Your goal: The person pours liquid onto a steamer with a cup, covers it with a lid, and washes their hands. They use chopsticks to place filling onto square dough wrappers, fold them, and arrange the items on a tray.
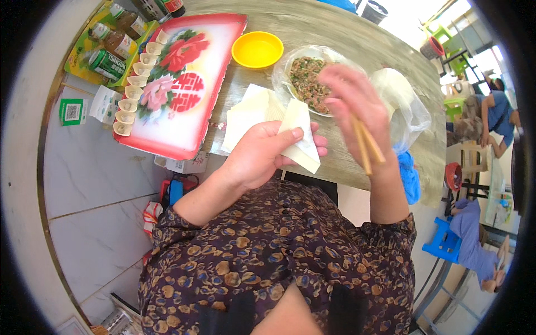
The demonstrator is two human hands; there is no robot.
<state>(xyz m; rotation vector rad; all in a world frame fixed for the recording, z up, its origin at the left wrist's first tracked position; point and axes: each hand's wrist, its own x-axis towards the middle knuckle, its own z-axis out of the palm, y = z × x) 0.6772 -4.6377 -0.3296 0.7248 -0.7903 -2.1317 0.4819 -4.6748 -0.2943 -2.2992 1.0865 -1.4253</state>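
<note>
A pale dough wrapper (307,148), which looks folded over, lies across the fingers of my left hand (259,144), pinned by the thumb. Just behind that hand a stack of pale wrappers (247,113) rests on the table. My right hand (362,104), blurred, grips a pair of wooden chopsticks (363,144); their far ends are hidden by the hand. Beyond its fingers sits a bowl of minced filling with green bits (307,79), set in a clear plastic bag. Along the left side of a floral red-rimmed tray (197,138) stands a row of several shaped wontons (134,92).
A yellow bowl (257,49) stands between tray and filling. To the right are a plastic bag with pale contents (391,90) and a blue cloth (408,178) at the table edge. Bottles (119,39) and a green can (106,65) flank the tray. Two people are off right.
</note>
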